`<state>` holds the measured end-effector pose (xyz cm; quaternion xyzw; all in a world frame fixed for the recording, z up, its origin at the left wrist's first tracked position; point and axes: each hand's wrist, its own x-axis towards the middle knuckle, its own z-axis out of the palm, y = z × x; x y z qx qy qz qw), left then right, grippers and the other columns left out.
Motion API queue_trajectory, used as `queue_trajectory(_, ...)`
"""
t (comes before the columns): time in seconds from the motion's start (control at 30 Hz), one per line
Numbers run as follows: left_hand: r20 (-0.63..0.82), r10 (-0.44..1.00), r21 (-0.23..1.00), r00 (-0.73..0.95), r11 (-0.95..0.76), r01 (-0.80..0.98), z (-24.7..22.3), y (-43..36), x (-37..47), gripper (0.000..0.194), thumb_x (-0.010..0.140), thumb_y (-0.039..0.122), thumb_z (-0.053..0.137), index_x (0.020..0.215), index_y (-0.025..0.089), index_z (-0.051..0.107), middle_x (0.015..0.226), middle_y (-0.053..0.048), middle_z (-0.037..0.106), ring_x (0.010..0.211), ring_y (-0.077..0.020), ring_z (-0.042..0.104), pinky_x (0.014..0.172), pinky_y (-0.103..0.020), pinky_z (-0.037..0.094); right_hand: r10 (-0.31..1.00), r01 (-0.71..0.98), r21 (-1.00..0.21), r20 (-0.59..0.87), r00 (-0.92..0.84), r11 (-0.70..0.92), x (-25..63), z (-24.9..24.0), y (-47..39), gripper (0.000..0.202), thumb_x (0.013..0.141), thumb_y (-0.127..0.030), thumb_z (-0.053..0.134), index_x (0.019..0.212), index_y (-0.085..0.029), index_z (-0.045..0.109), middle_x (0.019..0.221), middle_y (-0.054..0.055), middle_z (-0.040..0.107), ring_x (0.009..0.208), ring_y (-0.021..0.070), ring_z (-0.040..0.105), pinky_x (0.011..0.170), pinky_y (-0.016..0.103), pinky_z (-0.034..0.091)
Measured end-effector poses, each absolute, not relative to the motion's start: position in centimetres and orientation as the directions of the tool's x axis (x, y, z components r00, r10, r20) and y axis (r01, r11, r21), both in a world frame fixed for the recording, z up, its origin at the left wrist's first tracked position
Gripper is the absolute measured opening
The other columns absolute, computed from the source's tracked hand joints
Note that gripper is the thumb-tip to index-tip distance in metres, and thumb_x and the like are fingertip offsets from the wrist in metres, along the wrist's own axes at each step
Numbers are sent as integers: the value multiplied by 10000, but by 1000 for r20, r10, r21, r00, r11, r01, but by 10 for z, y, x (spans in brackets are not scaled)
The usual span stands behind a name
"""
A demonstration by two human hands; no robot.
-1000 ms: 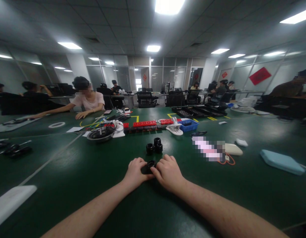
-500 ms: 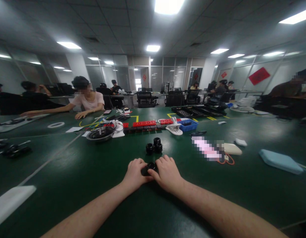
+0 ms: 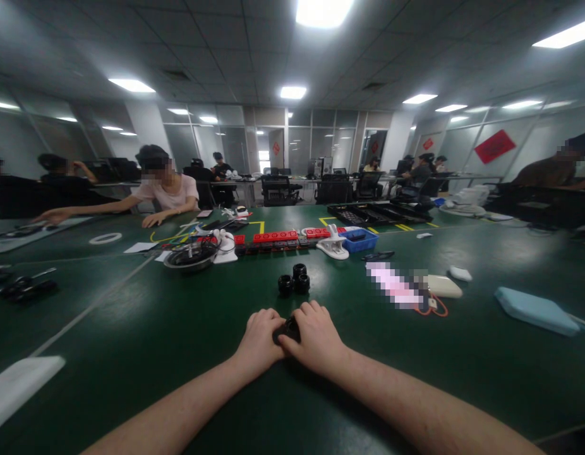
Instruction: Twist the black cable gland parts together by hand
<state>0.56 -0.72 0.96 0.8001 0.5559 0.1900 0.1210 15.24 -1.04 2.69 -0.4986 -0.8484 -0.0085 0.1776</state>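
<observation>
Green tabletop point(image 3: 179, 341), yellow corner marks far side | left hand point(image 3: 260, 341) and right hand point(image 3: 317, 338) clamped around black part point(image 3: 287, 330) at near middle | black rings point(image 3: 294, 280) clustered just beyond | blue bin point(image 3: 360, 240) farther back | office: lit ceiling panels point(image 3: 293, 93), glass partitions, seated people, mesh chairs point(image 3: 277, 189)

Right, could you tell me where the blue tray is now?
The blue tray is in the head view, across the green table, right of centre, just right of the white clamp-like piece.
</observation>
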Motion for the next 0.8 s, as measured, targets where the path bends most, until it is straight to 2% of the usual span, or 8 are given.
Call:
queue_trajectory(0.27,181,931,398,318,-365,841,5,-4,5,147,605,276,589,725,195,564,798,-3,499,769,-171,446,730,-307,369,779,779,-175,345,-524,602,156,27,-13,215,745,-318,523,898,-170,545,841,53,490,821,191,398,711,306,293)
queue_trajectory(0.8,142,934,449,327,-356,820,9,-2,4,177,624,317,581,757,201,567,816,-6,496,781,-179,443,724,-313,376,766,743,-214,303,-567,634,159,31,-7,230,740,-327,544,912,-175,533,867,44,482,838,184,400,734,308,310)
